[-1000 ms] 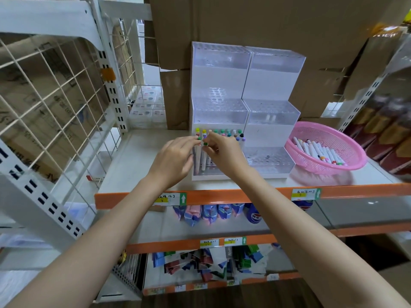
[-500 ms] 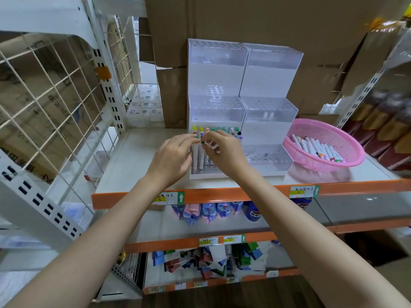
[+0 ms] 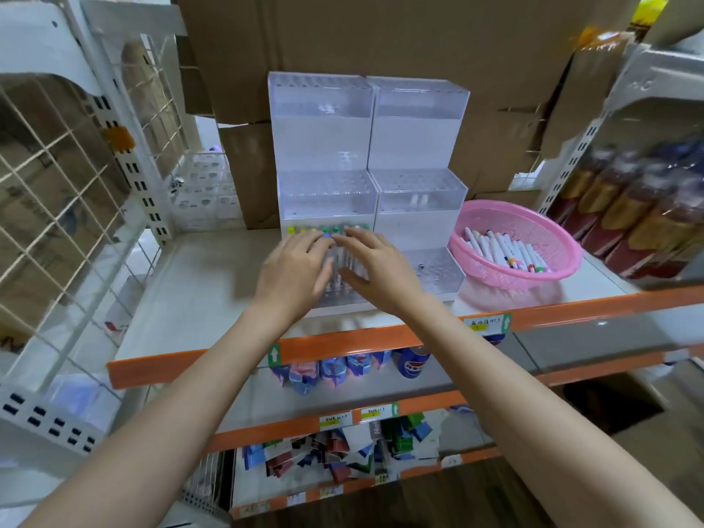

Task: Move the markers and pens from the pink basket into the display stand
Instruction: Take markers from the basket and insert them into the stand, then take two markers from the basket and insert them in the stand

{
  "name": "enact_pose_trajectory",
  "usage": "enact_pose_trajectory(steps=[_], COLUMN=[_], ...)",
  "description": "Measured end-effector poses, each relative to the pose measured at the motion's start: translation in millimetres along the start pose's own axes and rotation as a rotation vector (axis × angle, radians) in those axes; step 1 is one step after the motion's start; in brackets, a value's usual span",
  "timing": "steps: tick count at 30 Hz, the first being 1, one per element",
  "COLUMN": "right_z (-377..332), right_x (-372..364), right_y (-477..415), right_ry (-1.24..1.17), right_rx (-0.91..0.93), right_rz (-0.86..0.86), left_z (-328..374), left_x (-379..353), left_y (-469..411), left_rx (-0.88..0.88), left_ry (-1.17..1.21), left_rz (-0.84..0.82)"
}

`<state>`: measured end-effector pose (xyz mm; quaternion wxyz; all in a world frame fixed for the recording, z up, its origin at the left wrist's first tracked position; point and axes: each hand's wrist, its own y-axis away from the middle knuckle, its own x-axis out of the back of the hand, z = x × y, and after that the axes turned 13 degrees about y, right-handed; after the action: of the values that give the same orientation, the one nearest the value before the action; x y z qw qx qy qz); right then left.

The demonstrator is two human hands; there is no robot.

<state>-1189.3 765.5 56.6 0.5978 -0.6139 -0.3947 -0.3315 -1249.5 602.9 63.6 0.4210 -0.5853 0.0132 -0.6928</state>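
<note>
white markers (image 3: pixel 344 257) upright in display stand (image 3: pixel 365 146) between spread, blurred fingers (image 3: pixel 358 238).

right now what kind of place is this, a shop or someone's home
Most likely a stationery shop or its stockroom: orange-edged metal shelving with small price labels, a clear acrylic tiered display stand, packaged goods on the lower shelves, and brown cardboard cartons stacked behind.

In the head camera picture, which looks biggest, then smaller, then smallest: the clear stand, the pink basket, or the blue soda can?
1. Clear stand, by far the biggest.
2. Pink basket, clearly smaller than the stand.
3. Blue soda can, smallest; it is partly hidden under the shelf edge.
</note>
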Motion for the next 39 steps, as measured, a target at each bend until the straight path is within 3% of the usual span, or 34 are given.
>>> enact_pose_trajectory(steps=[4, 12, 20, 25, 30, 39], right_z=[12, 102, 215, 273, 308, 333], right_x=[6, 31, 44, 43, 37, 24], right_y=[-1, 26, 59, 73, 64, 43], right_ry=[-0.066, 0.059, 0.089, 0.097, 0.048, -0.020], right_rx=[-0.018, -0.183, -0.417, -0.584, -0.588, -0.551], right_rz=[0.057, 0.085, -0.116, -0.302, -0.348, -0.476], left_z=[21, 86, 152, 184, 190, 184], left_x=[-10, -49, -122, -168, -204, -232], left_y=[-18, -65, -124, -158, -189, -206], left_rx=[0.019, -0.035, -0.089, -0.025, 0.120, 0.254], left_ry=[0.023, 0.171, 0.236, 0.226, 0.145, 0.107], left_rz=[0.040, -0.038, -0.209, -0.383, -0.537, -0.500])
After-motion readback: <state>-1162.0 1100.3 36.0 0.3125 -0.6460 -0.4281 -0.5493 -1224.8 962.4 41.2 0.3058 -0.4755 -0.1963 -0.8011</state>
